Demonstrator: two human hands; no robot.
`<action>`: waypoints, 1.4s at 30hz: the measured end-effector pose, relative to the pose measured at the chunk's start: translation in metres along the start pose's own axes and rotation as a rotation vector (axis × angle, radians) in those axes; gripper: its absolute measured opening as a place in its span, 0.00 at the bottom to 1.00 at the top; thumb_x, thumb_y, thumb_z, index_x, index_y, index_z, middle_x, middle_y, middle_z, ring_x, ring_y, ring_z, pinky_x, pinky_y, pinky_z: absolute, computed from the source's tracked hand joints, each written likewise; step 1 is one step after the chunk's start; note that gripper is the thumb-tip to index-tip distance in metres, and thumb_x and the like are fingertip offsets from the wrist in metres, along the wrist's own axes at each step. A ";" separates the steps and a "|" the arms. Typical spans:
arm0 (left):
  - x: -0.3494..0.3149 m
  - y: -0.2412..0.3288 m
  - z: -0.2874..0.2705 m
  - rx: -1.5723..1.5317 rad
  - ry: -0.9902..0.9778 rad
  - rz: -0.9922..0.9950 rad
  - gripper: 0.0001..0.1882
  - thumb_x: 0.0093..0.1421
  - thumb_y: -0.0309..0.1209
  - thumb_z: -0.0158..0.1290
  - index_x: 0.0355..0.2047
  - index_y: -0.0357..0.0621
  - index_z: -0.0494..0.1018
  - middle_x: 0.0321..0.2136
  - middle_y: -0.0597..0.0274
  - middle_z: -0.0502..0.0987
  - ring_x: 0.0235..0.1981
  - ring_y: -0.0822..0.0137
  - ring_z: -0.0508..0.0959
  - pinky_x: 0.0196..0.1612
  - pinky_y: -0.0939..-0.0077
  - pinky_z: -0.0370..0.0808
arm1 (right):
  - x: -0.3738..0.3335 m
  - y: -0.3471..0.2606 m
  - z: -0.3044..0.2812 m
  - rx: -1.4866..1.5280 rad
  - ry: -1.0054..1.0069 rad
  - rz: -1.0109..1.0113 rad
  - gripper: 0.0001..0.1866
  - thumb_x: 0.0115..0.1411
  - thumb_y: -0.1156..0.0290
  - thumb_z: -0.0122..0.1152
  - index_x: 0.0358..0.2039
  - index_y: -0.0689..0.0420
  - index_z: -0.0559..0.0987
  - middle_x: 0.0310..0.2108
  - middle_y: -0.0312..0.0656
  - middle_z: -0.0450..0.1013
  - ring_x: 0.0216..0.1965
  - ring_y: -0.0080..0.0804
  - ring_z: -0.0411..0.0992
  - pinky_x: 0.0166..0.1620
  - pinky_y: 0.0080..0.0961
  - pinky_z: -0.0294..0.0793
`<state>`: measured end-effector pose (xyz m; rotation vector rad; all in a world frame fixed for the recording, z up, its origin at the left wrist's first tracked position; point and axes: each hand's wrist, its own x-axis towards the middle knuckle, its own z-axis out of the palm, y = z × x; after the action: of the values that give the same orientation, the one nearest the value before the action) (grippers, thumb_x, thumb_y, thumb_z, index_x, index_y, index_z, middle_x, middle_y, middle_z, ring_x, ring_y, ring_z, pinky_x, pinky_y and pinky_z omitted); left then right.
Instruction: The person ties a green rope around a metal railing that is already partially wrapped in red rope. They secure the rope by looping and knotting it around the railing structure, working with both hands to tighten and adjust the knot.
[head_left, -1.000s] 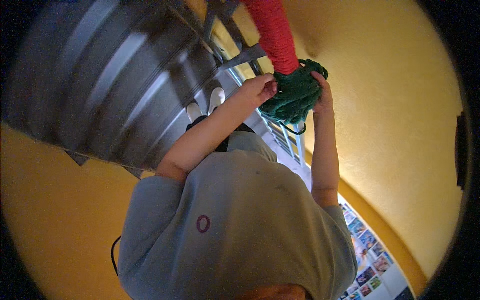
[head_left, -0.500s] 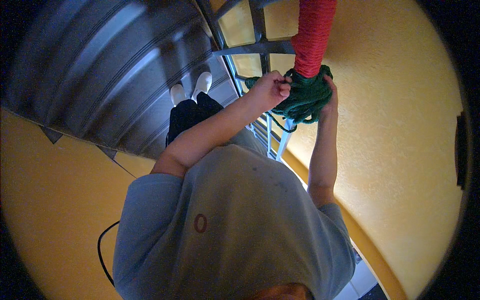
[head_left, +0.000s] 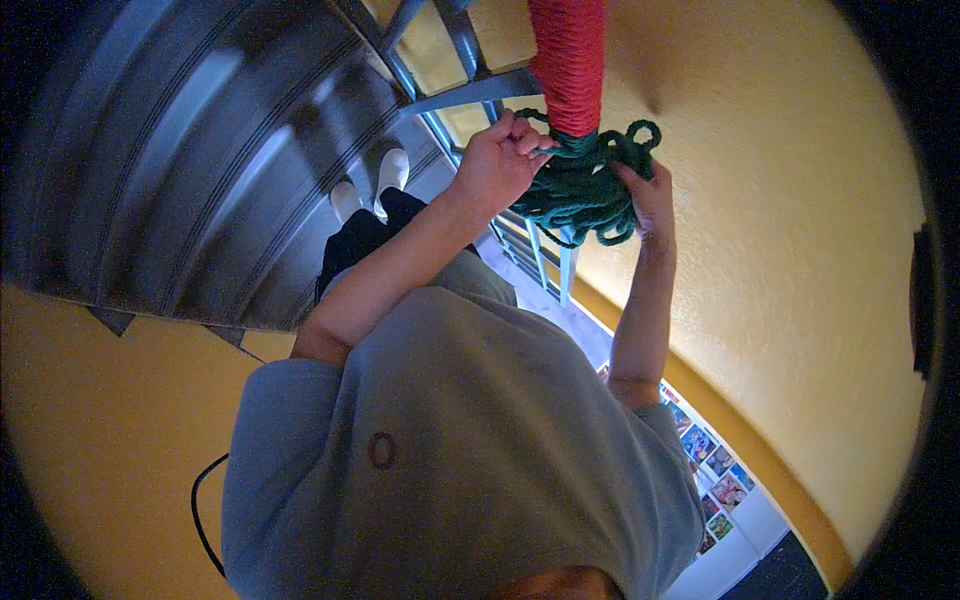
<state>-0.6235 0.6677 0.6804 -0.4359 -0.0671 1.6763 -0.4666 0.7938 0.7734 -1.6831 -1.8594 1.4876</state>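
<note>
A bundle of dark green rope (head_left: 575, 190) hangs in loops just below a handrail wrapped tightly in red cord (head_left: 568, 70). On the bundle's left side, my left hand (head_left: 500, 165) has its fingers closed, pinching a green strand close to the lower end of the red wrapping. My right hand (head_left: 648, 200) grips the loops from the right, its thumb in front and its other fingers mostly hidden behind them. One loop sticks up above the right hand.
Dark metal railing bars (head_left: 475, 95) stand beside the rope. To the left, dark curved stairs (head_left: 200, 150) carry my feet in white shoes (head_left: 392, 170). A textured yellow wall (head_left: 770, 250) rises on the right. Lower right, a board with several small pictures (head_left: 715, 470) shows below the railing.
The rail and rope bundle have shifted left in view. My right thumb now shows in front of the loops, which are more spread out. My left hand has moved up toward the red wrapping.
</note>
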 end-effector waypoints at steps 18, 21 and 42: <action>-0.020 -0.011 0.023 0.053 0.028 -0.047 0.16 0.63 0.37 0.37 0.19 0.45 0.59 0.09 0.71 0.47 0.15 0.72 0.53 0.50 0.70 0.60 | -0.053 0.037 0.090 1.390 -0.283 0.140 0.19 0.58 0.66 0.47 0.47 0.63 0.68 0.39 0.44 0.71 0.40 0.34 0.71 0.42 0.28 0.71; -0.020 -0.015 0.029 0.158 -0.018 -0.032 0.17 0.63 0.38 0.37 0.18 0.45 0.58 0.09 0.70 0.48 0.16 0.71 0.53 0.52 0.68 0.60 | -0.044 0.050 0.088 1.422 -0.403 0.060 0.17 0.57 0.66 0.49 0.44 0.62 0.70 0.35 0.43 0.73 0.35 0.31 0.72 0.38 0.25 0.73; -0.012 0.017 -0.004 0.328 0.289 -0.166 0.17 0.66 0.41 0.33 0.21 0.48 0.60 0.11 0.71 0.52 0.22 0.71 0.63 0.49 0.67 0.63 | -0.061 0.033 0.110 0.780 0.111 0.166 0.13 0.52 0.73 0.58 0.39 0.58 0.73 0.25 0.34 0.69 0.25 0.22 0.68 0.30 0.18 0.68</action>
<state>-0.6371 0.6530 0.6743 -0.4062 0.3706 1.4141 -0.5065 0.6808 0.7239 -1.4849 -0.8908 1.8059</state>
